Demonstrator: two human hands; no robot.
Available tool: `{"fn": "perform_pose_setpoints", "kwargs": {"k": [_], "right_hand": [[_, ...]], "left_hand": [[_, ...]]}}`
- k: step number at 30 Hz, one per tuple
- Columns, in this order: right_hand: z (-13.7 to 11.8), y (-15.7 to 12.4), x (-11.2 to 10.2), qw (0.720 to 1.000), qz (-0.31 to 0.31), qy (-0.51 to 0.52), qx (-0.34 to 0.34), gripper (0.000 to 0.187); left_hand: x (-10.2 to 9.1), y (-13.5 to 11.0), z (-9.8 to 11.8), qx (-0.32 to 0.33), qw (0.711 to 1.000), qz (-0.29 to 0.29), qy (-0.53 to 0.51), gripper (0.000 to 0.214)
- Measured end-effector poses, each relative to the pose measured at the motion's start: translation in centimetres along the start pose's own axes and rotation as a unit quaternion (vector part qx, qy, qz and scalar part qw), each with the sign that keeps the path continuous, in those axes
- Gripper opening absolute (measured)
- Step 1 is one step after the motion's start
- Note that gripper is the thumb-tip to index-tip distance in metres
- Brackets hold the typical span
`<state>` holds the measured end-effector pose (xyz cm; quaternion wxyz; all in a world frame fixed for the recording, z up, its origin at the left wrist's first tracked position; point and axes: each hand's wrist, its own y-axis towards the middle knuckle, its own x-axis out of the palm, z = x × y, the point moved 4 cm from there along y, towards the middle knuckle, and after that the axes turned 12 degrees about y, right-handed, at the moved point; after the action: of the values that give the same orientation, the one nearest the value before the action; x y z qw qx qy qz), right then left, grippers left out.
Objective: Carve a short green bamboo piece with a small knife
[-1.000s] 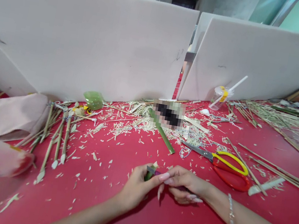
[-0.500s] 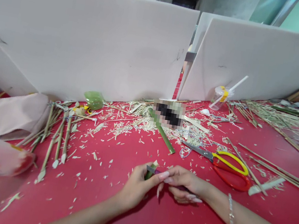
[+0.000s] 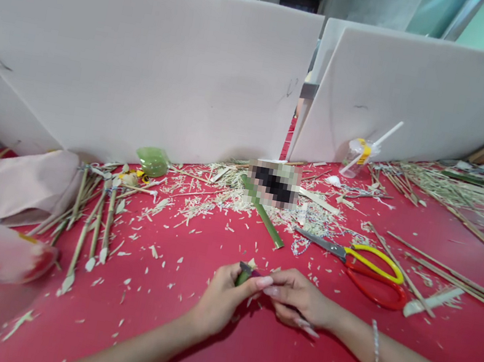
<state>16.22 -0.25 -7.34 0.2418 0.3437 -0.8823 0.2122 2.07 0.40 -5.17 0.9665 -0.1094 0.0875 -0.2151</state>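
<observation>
Low over the red table, my left hand (image 3: 220, 302) is closed around a short green bamboo piece (image 3: 243, 277), whose pale cut end points away from me. A small knife (image 3: 247, 267) lies across that end, its dark blade touching the bamboo and a bit of purple handle showing behind it. My right hand (image 3: 303, 299) grips the knife, with most of the handle hidden by fingers. Both hands meet at the thumbs, and my left thumb presses near the blade. Scissors (image 3: 342, 252) with one yellow and one red handle lie open beyond my right hand.
A green bamboo strip (image 3: 267, 223) lies ahead beside a shavings heap (image 3: 220, 196) and a blurred-out patch. Tied bamboo sticks (image 3: 83, 234) and a pink bag (image 3: 12, 181) are at left. A plastic cup (image 3: 354, 158) stands before the white partition (image 3: 150, 65); thin sticks (image 3: 463, 279) lie right.
The knife blade has shifted slightly up along the bamboo toward its cut end and turned. My right hand's lower fingers have moved a little left. The things on the table stay put.
</observation>
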Motion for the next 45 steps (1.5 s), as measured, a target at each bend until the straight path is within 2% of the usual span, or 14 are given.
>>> {"fn": "perform_pose_setpoints", "kwargs": {"k": [5,9,16,20,29,33,38,42,45], "right_hand": [[-0.1,-0.3,0.7,0.996,0.050,-0.063,-0.031,0.053],[-0.4,-0.5,1.3,0.993,0.064,-0.088,-0.053,0.052],[-0.2,-0.5,1.1,0.992,0.060,-0.097,-0.050,0.052],[0.0,-0.4,0.9,0.995,0.051,-0.077,-0.025,0.053],[0.1,0.1,0.2,0.999,-0.036,0.016,0.018,0.049],[0.0,0.2,0.3,0.997,-0.058,0.051,0.026,0.042],[0.0,0.2,0.3,0.997,-0.049,0.058,0.020,0.040],[0.1,0.3,-0.1,0.999,-0.018,0.031,0.002,0.047],[0.2,0.3,-0.1,1.000,0.000,0.021,-0.010,0.051]], "left_hand": [[-0.3,0.1,-0.2,0.009,0.999,0.025,0.019,0.057],[-0.3,0.1,-0.7,0.004,0.999,0.024,0.023,0.055],[-0.2,0.2,-1.0,-0.007,1.000,0.015,0.016,0.054],[-0.2,0.2,-1.2,-0.005,1.000,0.014,0.023,0.056],[-0.1,0.4,-1.6,0.009,1.000,-0.018,0.007,0.055],[0.0,0.1,-0.9,0.030,0.998,-0.028,-0.044,0.050],[0.2,-0.2,-0.5,0.033,0.991,-0.037,-0.121,0.043],[0.1,0.1,-1.3,0.019,0.994,-0.024,-0.104,0.042],[0.0,0.6,-1.7,0.034,0.996,-0.015,-0.079,0.043]]}}
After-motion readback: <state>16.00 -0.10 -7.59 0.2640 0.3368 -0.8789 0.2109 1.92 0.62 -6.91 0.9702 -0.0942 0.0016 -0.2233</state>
